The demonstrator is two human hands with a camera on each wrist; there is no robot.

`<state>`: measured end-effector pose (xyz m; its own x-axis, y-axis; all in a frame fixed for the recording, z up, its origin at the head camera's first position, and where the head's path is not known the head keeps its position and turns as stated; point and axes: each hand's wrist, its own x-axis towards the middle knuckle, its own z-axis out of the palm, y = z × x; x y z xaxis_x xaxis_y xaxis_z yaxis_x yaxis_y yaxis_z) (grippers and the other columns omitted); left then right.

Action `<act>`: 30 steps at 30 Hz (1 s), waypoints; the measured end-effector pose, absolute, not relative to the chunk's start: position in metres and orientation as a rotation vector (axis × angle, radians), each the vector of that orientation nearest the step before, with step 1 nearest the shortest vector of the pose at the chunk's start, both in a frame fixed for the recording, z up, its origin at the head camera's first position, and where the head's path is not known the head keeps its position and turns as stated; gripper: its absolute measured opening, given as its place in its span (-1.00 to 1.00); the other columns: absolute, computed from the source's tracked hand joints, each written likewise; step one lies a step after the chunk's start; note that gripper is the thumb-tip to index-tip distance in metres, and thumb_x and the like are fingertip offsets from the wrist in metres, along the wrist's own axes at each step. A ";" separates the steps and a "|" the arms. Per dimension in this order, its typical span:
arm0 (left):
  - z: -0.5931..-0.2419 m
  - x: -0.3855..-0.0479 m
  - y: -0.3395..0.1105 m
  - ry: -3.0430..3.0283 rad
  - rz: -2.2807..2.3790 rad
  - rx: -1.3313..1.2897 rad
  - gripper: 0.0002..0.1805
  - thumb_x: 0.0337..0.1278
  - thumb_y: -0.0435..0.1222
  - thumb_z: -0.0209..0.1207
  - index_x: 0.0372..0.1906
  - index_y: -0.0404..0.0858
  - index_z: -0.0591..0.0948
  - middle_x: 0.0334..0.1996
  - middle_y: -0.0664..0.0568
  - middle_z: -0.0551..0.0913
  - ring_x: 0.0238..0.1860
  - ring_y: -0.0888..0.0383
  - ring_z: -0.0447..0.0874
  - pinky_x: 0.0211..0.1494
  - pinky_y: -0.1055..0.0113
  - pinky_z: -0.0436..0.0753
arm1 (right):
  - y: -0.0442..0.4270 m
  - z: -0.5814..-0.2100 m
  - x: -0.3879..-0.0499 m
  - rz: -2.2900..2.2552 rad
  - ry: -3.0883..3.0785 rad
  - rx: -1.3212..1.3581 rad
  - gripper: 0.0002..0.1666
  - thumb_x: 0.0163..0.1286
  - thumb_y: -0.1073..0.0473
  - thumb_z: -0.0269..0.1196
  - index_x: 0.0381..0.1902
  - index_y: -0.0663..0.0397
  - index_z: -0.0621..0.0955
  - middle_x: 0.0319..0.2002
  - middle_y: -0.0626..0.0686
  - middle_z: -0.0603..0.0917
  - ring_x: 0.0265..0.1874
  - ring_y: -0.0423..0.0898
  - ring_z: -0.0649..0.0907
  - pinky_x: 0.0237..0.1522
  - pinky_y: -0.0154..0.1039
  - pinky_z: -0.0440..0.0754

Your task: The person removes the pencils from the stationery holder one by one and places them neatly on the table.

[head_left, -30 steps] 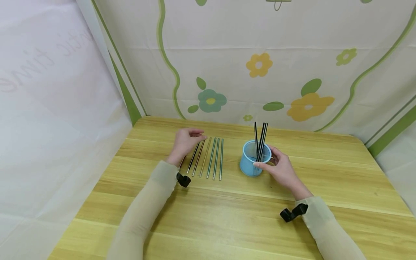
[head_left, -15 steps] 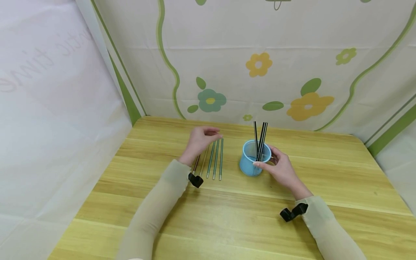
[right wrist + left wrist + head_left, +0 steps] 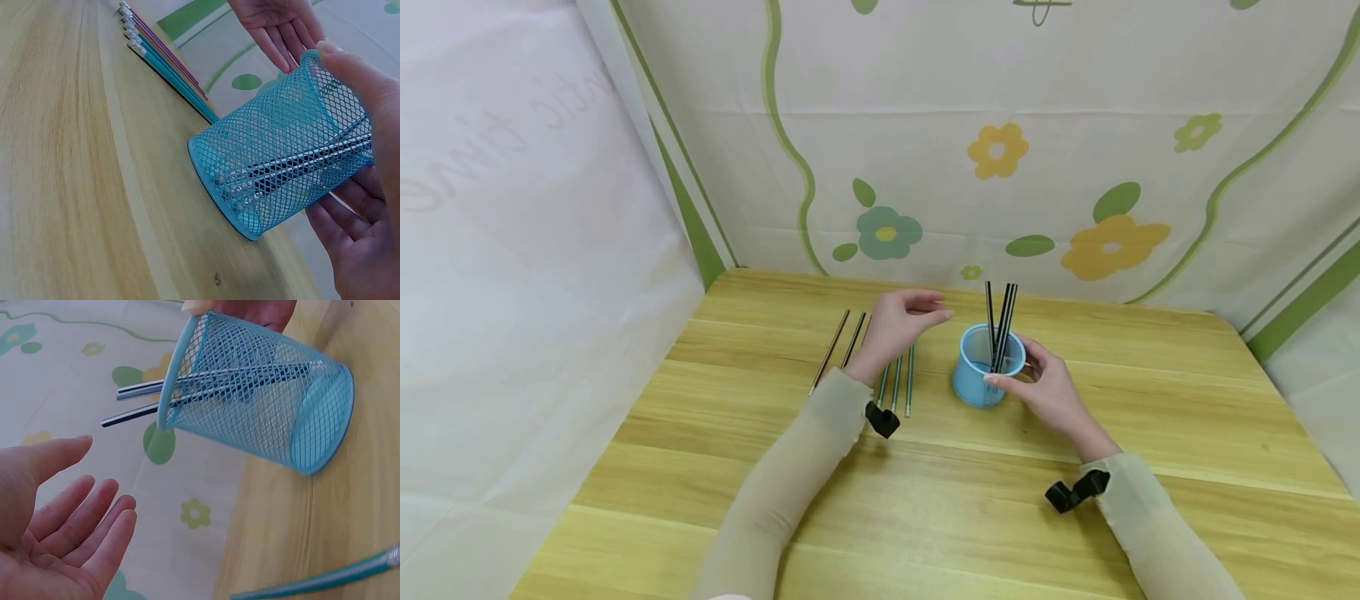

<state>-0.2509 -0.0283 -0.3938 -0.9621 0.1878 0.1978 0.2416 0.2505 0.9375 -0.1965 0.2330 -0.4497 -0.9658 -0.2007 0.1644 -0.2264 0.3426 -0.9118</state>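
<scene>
My right hand [image 3: 1048,396] grips a light-blue mesh pencil cup [image 3: 972,387], which stands upright on the table. Its thumb lies at the near rim, with the other fingers round the far side. Three black-and-white striped pencils [image 3: 1008,312] lean in the cup, eraser ends down in the right wrist view. To the cup's left, my left hand [image 3: 895,329] hovers over a row of pencils, holding nothing. In the left wrist view that hand [image 3: 62,531] has loosely bent fingers, apart from the pencil tips. Beneath it lie teal pencils [image 3: 911,383], partly hidden.
A brown pencil [image 3: 831,350] and a black pencil [image 3: 854,337] lie left of the left hand. The wooden table [image 3: 985,517] meets a white flowered curtain [image 3: 925,167] at the back. Another white curtain [image 3: 535,292] hangs on the left.
My left hand has moved right along the row of pencils toward the cup, uncovering the brown and black pencils. The right hand and cup have stayed in place.
</scene>
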 end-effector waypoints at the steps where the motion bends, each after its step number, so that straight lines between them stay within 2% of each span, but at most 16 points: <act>1: -0.395 -0.251 -0.025 -2.443 -1.850 -0.421 -0.66 0.20 -0.17 0.45 0.04 -0.18 0.76 -0.19 0.19 0.78 -0.18 0.26 0.72 -0.07 0.33 0.69 | 0.233 -0.450 -0.197 1.745 -2.554 0.406 -0.08 0.29 0.15 0.50 0.50 0.20 0.33 0.29 0.20 0.52 0.23 0.08 0.54 0.18 -0.39 0.53; 9: -0.399 -0.254 -0.004 -2.433 -1.903 -0.412 -0.67 0.20 -0.16 0.45 0.04 -0.14 0.76 -0.21 0.27 0.77 -0.18 0.31 0.71 -0.05 0.36 0.68 | 0.234 -0.452 -0.198 1.750 -2.541 0.406 -0.09 0.28 0.16 0.51 0.49 0.20 0.35 0.27 0.20 0.54 0.22 0.07 0.55 0.20 -0.35 0.53; 30: -0.414 -0.264 0.030 -2.451 -2.067 -0.475 -0.64 0.18 -0.28 0.46 0.08 -0.21 0.75 -0.21 0.19 0.78 -0.16 0.29 0.72 -0.05 0.40 0.69 | 0.235 -0.454 -0.200 1.760 -2.520 0.415 -0.10 0.29 0.17 0.50 0.49 0.22 0.35 0.29 0.20 0.53 0.23 0.09 0.54 0.17 -0.41 0.52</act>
<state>-0.2641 0.0299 -0.4138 -0.9523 0.2844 0.1110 0.1574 0.1459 0.9767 -0.2002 0.2346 -0.4544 -0.9635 -0.1948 0.1839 -0.2397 0.3203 -0.9165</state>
